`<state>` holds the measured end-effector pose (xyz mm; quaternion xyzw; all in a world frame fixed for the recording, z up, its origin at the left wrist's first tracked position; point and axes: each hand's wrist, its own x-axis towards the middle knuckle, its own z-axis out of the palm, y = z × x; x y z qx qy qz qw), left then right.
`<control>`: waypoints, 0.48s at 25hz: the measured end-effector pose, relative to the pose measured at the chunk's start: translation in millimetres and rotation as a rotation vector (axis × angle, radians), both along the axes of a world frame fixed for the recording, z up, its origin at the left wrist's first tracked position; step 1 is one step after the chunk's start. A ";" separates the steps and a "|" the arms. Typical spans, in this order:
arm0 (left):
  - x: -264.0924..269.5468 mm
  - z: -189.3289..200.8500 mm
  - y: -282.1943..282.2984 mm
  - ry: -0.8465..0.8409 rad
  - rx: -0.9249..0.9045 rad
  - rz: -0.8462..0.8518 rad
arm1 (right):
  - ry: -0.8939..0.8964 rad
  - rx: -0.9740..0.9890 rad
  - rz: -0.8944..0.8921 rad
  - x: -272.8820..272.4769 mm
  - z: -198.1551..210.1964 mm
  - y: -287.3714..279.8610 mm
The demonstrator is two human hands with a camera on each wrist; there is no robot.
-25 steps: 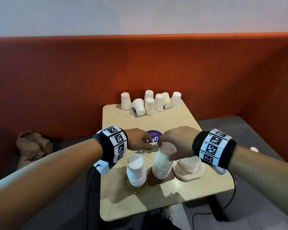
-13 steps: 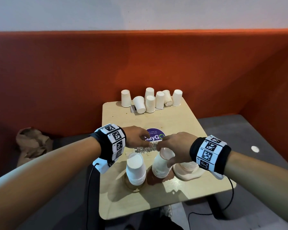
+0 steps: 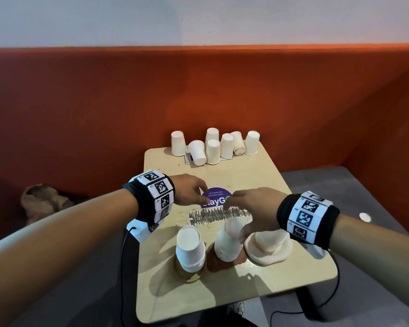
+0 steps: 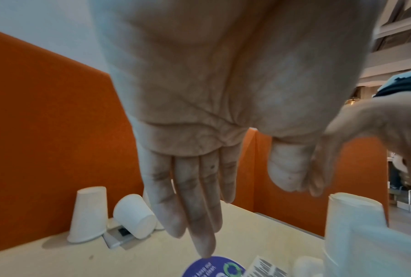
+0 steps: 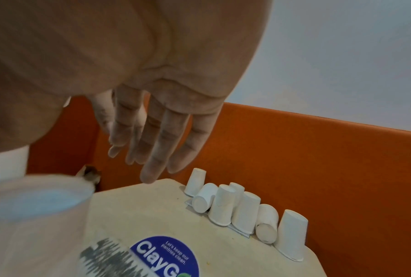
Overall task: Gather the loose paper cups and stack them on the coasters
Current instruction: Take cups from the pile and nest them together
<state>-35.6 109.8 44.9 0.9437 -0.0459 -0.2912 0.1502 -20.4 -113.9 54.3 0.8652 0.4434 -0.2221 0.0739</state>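
Both hands [image 3: 222, 204] hover slack-fingered, holding nothing, over the beige table [image 3: 246, 175] against an orange partition [image 3: 104, 109].

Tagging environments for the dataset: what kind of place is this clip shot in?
Likely an office pantry or canteen booth. A small wooden table sits against an orange padded partition; the purple sticker reads "Let's keep our pantries clean"; loose paper cups line the far edge.

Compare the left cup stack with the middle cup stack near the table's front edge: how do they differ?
The left stack stands upright and untouched; the middle stack leans, touched by the right hand. The left stack looks shorter and the middle stack taller. Both are upturned white paper cups on coasters.
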 end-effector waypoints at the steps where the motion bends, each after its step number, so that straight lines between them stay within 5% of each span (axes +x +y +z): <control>1: 2.9 5.7 4.5 0.001 0.018 0.005 | 0.007 0.040 -0.022 6.3 9.2 -4.7; 7: 32.9 28.7 36.3 -0.018 0.085 0.084 | -0.027 0.229 -0.228 64.9 64.6 -38.9; 12: 79.2 42.2 43.6 -0.130 0.032 0.200 | -0.040 0.381 -0.371 128.1 70.3 -56.9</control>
